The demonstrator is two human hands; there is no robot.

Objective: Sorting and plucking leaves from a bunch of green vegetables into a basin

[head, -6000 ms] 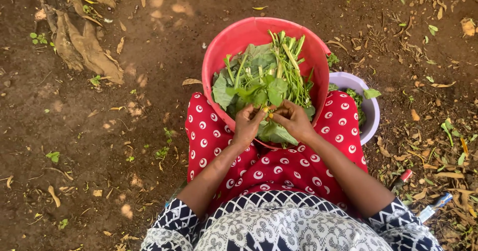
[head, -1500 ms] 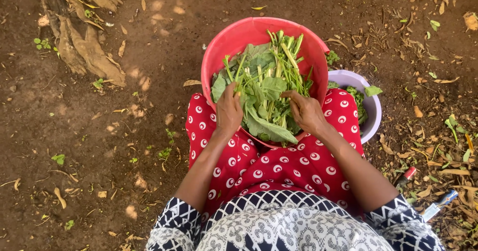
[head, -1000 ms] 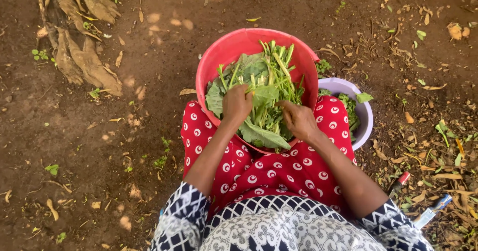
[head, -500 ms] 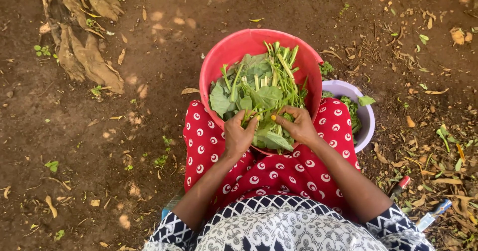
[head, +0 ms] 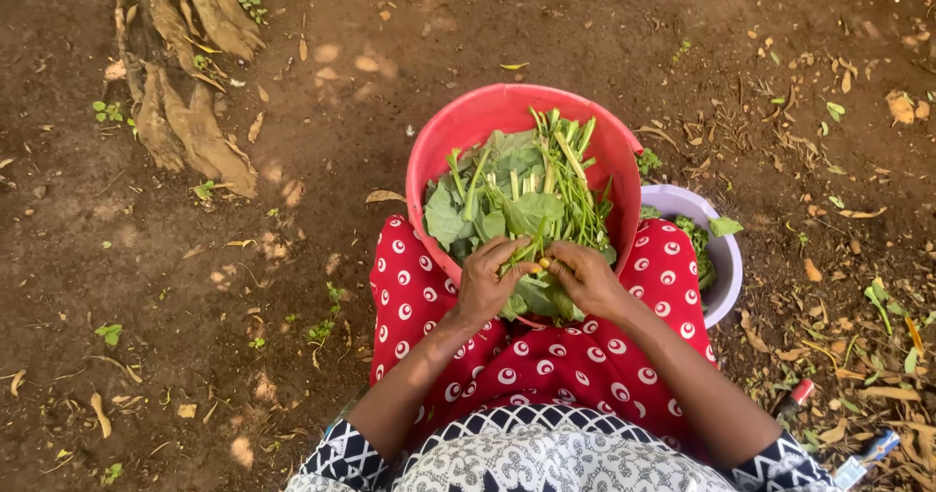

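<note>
Green leafy stalk (head: 531, 251) pinched between left hand (head: 487, 282) and right hand (head: 585, 277) at the near rim of the red basin (head: 458, 131). Light, limp, tears easily; best gripped on the firmer stem.

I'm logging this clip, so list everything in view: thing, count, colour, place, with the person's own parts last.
basin: one, red, on the lap, tilted against the knees.
leafy greens: one heap, green leaves and stalks, inside the basin.
small bowl: one, pale lilac, on the ground right of the basin, holding greens.
tree roots: one cluster, brown, upper left.
ground: dark soil with dry leaves scattered.
lap cloth: one, red with white rings, over the knees.
left hand: one, pinching a stalk at the basin's near edge.
right hand: one, gripping the same stalk, beside the left.
</note>
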